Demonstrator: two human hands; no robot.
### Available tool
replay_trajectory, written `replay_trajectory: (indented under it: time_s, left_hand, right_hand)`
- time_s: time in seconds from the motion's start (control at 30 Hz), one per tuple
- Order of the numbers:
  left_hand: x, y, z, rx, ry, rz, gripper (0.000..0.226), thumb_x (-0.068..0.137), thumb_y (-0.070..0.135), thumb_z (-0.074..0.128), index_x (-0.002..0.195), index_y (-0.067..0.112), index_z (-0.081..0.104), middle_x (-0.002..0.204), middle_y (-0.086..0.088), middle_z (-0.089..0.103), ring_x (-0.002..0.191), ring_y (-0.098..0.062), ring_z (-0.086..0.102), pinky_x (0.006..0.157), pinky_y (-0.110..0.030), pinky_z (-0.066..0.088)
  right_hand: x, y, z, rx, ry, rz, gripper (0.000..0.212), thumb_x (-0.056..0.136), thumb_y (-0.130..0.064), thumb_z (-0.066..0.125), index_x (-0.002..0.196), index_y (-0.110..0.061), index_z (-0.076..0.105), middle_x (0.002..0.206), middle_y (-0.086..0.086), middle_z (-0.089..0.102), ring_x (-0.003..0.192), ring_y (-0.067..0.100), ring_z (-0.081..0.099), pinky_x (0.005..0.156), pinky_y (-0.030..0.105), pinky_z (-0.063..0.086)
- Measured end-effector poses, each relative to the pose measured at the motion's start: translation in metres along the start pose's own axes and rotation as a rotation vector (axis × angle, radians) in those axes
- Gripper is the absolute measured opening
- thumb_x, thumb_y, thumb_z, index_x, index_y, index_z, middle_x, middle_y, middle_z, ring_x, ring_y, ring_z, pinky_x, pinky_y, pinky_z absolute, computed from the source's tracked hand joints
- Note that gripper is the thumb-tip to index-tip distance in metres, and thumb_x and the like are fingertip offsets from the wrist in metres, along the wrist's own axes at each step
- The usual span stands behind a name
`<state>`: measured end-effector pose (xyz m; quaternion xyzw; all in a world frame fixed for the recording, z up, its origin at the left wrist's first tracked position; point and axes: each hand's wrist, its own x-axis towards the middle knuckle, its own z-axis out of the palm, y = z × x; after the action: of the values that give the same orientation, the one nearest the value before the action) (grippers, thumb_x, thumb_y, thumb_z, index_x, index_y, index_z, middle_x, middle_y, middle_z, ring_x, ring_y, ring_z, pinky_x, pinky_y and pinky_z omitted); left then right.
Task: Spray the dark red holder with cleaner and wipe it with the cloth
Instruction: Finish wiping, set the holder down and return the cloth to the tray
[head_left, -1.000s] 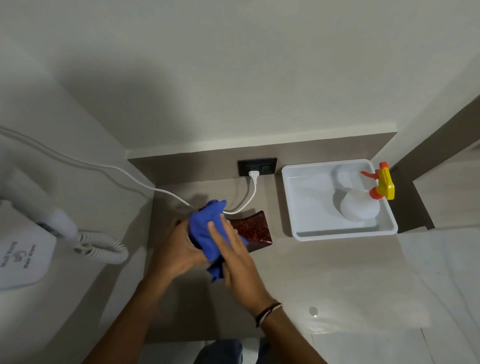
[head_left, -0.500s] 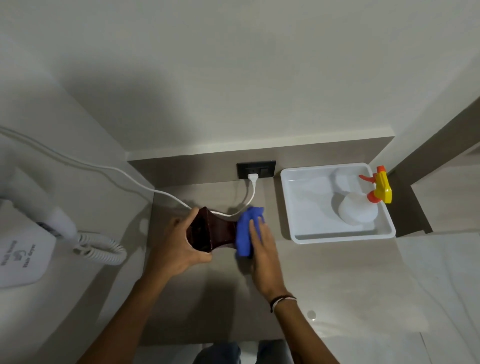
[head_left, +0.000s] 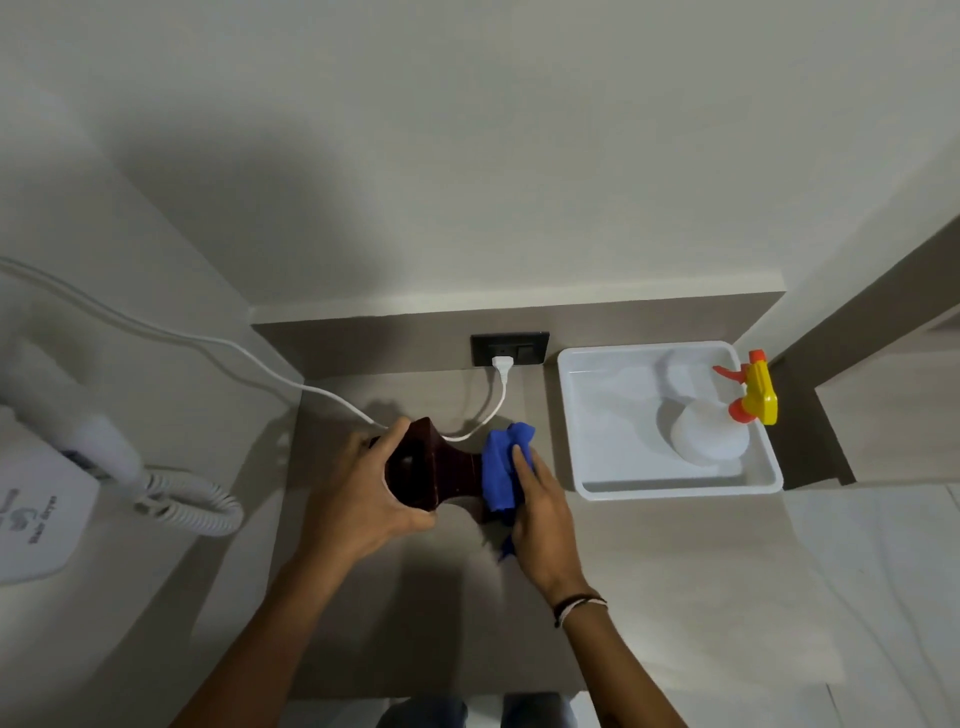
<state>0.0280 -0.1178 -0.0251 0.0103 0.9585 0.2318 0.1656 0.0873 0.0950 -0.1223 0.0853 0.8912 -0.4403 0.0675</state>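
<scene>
The dark red holder (head_left: 434, 470) lies on its side above the grey counter, its open mouth turned left. My left hand (head_left: 363, 493) grips that open end with thumb and fingers around the rim. My right hand (head_left: 537, 512) presses the blue cloth (head_left: 501, 467) against the holder's right end, which the cloth hides. The white spray bottle (head_left: 711, 434) with its yellow and orange trigger head stands in the white tray (head_left: 592, 415) at the right, apart from both hands.
A white cord (head_left: 498, 395) runs from the black wall socket (head_left: 510, 349) behind the holder toward the left wall. A white hair dryer (head_left: 98, 447) with a coiled cord (head_left: 195, 506) hangs on the left wall. The counter's front edge lies close to my body.
The holder has been turned onto its side with its mouth to the left. My right hand moved the cloth from the holder's left part to its right end; since half a second ago little changed.
</scene>
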Motion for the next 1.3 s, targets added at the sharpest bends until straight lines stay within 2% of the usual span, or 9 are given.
replay_trajectory:
  time_s: [0.27,0.4,0.5,0.7,0.83,0.93,1.07,1.2,1.3]
  left_hand:
    - [0.013,0.028,0.001,0.008,0.031,0.048,0.112,0.044,0.057,0.08,0.146,0.054,0.035,0.128,0.005,0.029,0.117,-0.025,0.055,0.085,-0.039,0.059]
    - [0.021,0.045,0.009,0.126,0.043,0.029,0.116,0.051,0.053,0.089,0.151,0.048,0.031,0.137,-0.003,0.026,0.119,-0.03,0.055,0.088,-0.044,0.063]
    - [0.022,0.053,0.017,0.174,0.061,0.038,0.116,0.053,0.055,0.091,0.151,0.046,0.03,0.141,-0.005,0.023,0.12,-0.032,0.058,0.09,-0.045,0.063]
    - [0.025,0.065,0.039,0.183,0.08,0.054,0.122,0.057,0.06,0.092,0.156,0.043,0.023,0.155,-0.006,0.015,0.137,-0.035,0.047,0.105,-0.049,0.057]
    - [0.025,0.06,0.05,0.182,0.078,0.092,0.13,0.067,0.068,0.086,0.166,0.041,0.006,0.174,-0.004,-0.017,0.163,-0.036,-0.011,0.126,-0.057,0.028]
    - [0.024,0.058,0.054,0.252,0.101,0.138,0.137,0.065,0.095,0.062,0.167,0.041,-0.012,0.168,-0.001,-0.046,0.153,-0.025,-0.045,0.128,-0.055,0.004]
    - [0.024,0.059,0.057,0.271,0.156,0.145,0.129,0.063,0.111,0.016,0.166,0.041,-0.016,0.17,-0.008,-0.041,0.153,-0.023,-0.044,0.126,-0.049,-0.019]
    - [0.022,0.06,0.061,0.314,0.212,0.154,0.116,0.074,0.105,0.004,0.167,0.037,-0.014,0.173,-0.008,-0.034,0.157,-0.024,-0.038,0.131,-0.054,-0.013]
    - [0.023,0.063,0.052,0.287,0.251,0.14,0.109,0.081,0.099,0.004,0.167,0.035,-0.013,0.174,-0.008,-0.031,0.159,-0.026,-0.033,0.132,-0.056,-0.009]
  right_hand:
    - [0.01,0.004,-0.083,0.243,0.222,0.07,0.076,0.091,0.028,0.041,0.159,-0.006,0.048,0.164,0.012,0.048,0.151,0.024,0.047,0.12,0.001,0.028]
    - [0.055,0.024,-0.125,0.023,0.242,0.078,0.071,0.098,0.021,0.044,0.162,-0.008,0.043,0.168,0.014,0.044,0.151,0.032,0.048,0.128,0.039,0.041]
    - [0.088,0.047,-0.132,-0.276,0.173,0.07,0.07,0.099,0.012,0.054,0.164,-0.009,0.039,0.17,0.017,0.038,0.152,0.037,0.045,0.127,0.052,0.042]
    - [0.111,0.079,-0.078,-0.639,-0.229,0.073,0.085,0.108,-0.017,0.056,0.171,-0.006,-0.001,0.179,0.024,-0.011,0.167,0.045,-0.008,0.138,0.051,0.008]
    - [0.109,0.09,-0.073,-0.806,-0.253,0.031,0.106,0.102,-0.028,0.065,0.169,-0.004,-0.013,0.177,0.026,-0.018,0.166,0.047,-0.014,0.138,0.052,0.004]
    - [0.103,0.088,-0.08,-0.795,-0.232,-0.012,0.101,0.104,-0.03,0.059,0.169,-0.006,-0.015,0.178,0.023,-0.017,0.167,0.042,-0.014,0.138,0.049,0.003]
    - [0.093,0.09,-0.084,-0.781,-0.19,-0.023,0.081,0.113,-0.033,0.041,0.169,-0.002,-0.008,0.18,0.021,-0.01,0.168,0.038,-0.009,0.139,0.046,0.004]
    - [0.076,0.074,-0.087,-0.662,-0.05,-0.089,0.078,0.115,-0.037,0.041,0.171,-0.006,-0.003,0.18,0.017,-0.009,0.169,0.035,-0.006,0.139,0.045,0.006]
    - [0.067,0.038,-0.095,-0.585,0.066,-0.203,0.084,0.11,-0.061,0.027,0.172,-0.01,0.002,0.181,0.012,-0.004,0.169,0.03,-0.005,0.139,0.046,0.011]
